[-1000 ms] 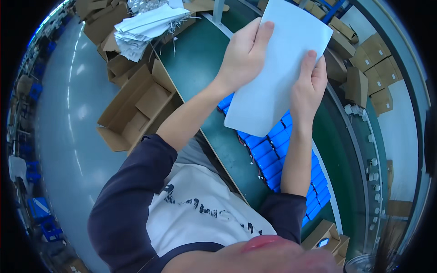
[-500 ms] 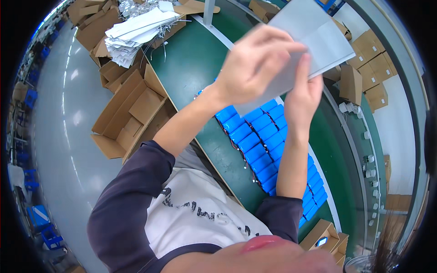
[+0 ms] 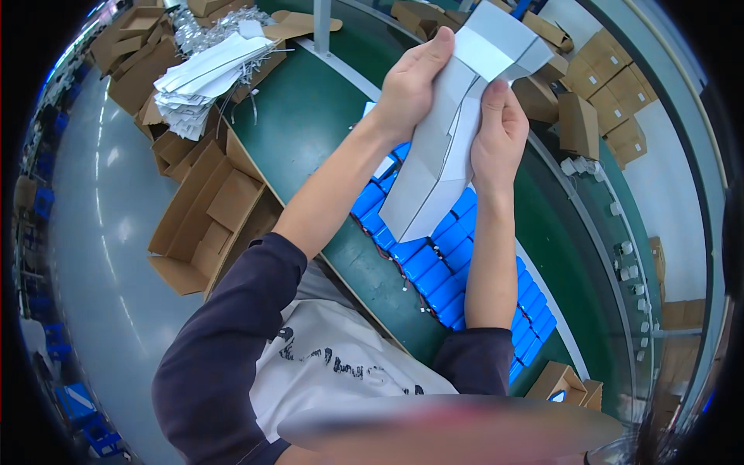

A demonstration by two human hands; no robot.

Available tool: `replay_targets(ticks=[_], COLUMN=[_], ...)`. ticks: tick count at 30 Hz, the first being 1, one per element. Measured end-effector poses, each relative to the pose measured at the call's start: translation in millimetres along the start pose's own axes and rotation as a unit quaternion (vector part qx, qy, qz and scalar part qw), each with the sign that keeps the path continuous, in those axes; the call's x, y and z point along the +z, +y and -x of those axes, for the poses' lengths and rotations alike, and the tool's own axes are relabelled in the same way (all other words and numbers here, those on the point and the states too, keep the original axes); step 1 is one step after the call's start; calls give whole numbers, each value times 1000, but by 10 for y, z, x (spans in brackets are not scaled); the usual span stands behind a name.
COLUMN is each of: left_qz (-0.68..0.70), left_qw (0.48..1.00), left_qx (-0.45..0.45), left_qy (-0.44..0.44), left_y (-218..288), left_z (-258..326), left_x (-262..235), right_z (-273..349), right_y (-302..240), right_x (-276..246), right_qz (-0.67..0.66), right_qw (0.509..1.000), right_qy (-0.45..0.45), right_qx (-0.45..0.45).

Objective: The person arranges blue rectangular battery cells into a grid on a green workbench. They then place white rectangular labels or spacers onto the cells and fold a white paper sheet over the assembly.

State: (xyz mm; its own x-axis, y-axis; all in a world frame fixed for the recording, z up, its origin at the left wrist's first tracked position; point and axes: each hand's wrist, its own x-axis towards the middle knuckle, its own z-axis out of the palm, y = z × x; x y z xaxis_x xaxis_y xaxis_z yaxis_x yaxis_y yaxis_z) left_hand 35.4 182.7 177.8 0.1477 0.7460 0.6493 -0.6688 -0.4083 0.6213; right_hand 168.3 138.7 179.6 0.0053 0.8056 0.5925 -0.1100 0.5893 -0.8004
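Observation:
Between my two hands is a white folding carton (image 3: 438,147), partly squared up into a box shape, with flaps spreading at both ends. My left hand (image 3: 415,81) grips its left side, thumb near the upper end. On the opposite side my right hand (image 3: 498,136) is closed on the carton, its thumb pressed along the edge by the top flaps. Beneath the carton, rows of blue shrink-wrapped battery packs (image 3: 422,260) with thin dark leads and small white plugs lie on the green table (image 3: 353,263). The carton and my right forearm hide some of the packs.
A pile of flat white sheets (image 3: 203,74) lies at the far left among brown cardboard. Left of the table stands an open brown carton (image 3: 205,213). A small brown box (image 3: 556,384) sits at the near right. A metal post (image 3: 322,27) rises from the far table edge.
The white carton has gone from nearly flat to partly opened out, with its long sides and flaps now standing apart. My left hand has shifted from across it to its left side.

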Motion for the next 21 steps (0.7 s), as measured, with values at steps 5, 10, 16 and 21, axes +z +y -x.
replay_targets(ticks=[5,10,16,21], left_qz=[-146,-212,92,-243], left_qw=[986,974,994,967], left_qx=[44,59,-45,58], left_qy=[63,62,-28,-40], left_y=[240,135,-142,-259], left_z=[-113,-196,-252,-317], left_x=[37,14,60,234], right_z=[-98,-57,-74,-260], right_y=[-68,-80,-5,29], right_x=[-215,-157,-59,-467], right_qz=[153,76,65,82], right_qw=[988,995,992,965], right_qy=[-18,58,107,234], right_qx=[17,-15,-25,-89])
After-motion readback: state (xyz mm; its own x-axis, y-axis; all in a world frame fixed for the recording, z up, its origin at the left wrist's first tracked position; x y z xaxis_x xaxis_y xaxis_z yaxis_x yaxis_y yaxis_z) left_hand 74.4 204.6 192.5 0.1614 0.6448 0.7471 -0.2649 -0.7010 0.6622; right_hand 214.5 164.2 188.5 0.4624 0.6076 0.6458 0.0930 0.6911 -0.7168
